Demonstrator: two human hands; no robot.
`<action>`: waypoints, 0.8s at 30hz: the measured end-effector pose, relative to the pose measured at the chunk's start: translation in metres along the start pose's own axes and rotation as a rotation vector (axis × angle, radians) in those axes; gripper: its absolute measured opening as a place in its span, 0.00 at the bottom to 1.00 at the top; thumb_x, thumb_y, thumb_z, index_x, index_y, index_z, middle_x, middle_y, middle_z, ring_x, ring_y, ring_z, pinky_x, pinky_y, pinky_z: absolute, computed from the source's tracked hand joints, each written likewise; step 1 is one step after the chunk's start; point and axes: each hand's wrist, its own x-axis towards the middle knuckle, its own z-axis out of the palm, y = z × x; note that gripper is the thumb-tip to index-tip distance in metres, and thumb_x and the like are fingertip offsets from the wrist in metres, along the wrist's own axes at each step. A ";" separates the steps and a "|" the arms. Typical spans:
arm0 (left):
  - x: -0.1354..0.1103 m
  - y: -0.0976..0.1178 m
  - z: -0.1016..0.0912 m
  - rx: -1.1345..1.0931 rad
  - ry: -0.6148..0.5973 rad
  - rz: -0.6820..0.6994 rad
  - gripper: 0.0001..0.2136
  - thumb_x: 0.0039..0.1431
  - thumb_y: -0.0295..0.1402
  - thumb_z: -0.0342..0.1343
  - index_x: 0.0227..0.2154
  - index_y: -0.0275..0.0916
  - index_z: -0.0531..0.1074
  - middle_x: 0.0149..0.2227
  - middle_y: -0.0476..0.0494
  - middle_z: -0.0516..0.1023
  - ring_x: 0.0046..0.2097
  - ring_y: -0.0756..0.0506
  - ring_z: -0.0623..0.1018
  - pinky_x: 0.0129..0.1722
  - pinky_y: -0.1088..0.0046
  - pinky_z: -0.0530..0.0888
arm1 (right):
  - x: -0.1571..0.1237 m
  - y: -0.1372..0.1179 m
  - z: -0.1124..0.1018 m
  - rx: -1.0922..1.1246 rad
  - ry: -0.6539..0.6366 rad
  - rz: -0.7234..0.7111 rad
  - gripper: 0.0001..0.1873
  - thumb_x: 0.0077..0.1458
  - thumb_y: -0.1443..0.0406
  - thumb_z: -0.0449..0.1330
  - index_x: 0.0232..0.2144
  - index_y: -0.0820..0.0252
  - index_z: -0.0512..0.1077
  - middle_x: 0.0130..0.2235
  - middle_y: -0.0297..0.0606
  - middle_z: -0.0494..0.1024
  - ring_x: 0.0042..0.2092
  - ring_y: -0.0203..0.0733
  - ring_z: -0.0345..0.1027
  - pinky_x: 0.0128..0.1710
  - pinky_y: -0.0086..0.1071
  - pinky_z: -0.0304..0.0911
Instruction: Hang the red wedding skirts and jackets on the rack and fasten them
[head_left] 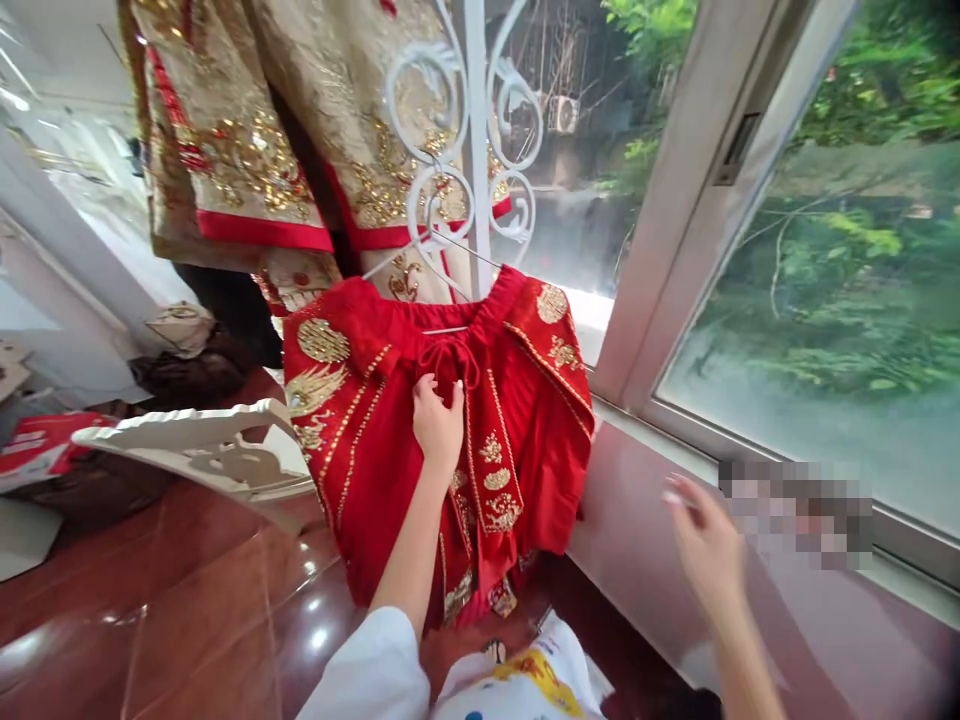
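A red skirt (517,420) with gold embroidery hangs from a wire hanger (442,255) on a white scrolled metal rack (469,130). My left hand (437,420) reaches up to the skirt's front just under the red waist tie (442,355), fingers curled against the cloth. My right hand (705,545) hovers in the air to the right of the skirt, near the window sill (660,430), blurred by motion, fingers apart and holding nothing.
Cream and gold robes with red trim (247,140) hang behind the skirt. A white carved chair back (202,445) juts in at the left over a glossy red-brown floor (187,600). A large window (825,270) fills the right. Printed fabric (525,680) lies below.
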 end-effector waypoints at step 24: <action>-0.065 -0.045 -0.064 0.299 -0.914 -0.119 0.13 0.59 0.43 0.49 0.40 0.45 0.74 0.38 0.46 0.79 0.40 0.45 0.77 0.40 0.72 0.71 | 0.130 -0.160 0.167 -0.995 -0.272 -1.149 0.17 0.59 0.60 0.47 0.40 0.64 0.71 0.61 0.47 0.58 0.36 0.43 0.70 0.23 0.33 0.62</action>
